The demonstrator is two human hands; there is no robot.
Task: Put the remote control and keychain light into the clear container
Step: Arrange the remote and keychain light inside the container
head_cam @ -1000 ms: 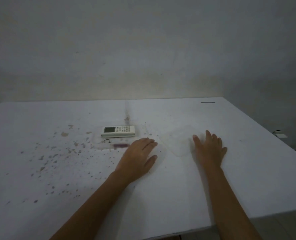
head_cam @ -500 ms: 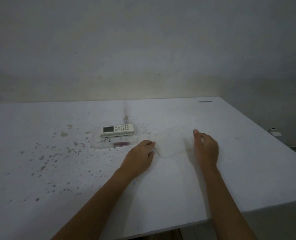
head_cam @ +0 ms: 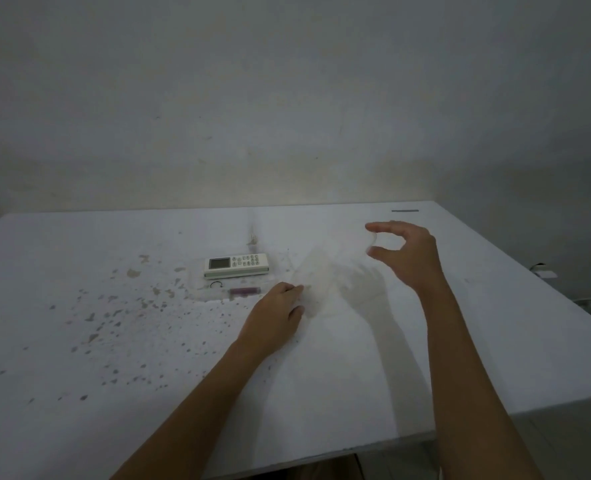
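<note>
Right hand (head_cam: 404,252) pinches the lid (head_cam: 325,271) edge, mid-frame; left hand (head_cam: 275,315) pinches the container (head_cam: 316,301). Thin clear plastic may flex and slip loose.

We cannot trace the full outline of the clear container (head_cam: 316,282), nearly invisible against the pale surface (head_cam: 356,375). The keychain light (head_cam: 243,291) is too small to detail. Both forearms are cut by the near edge.
</note>
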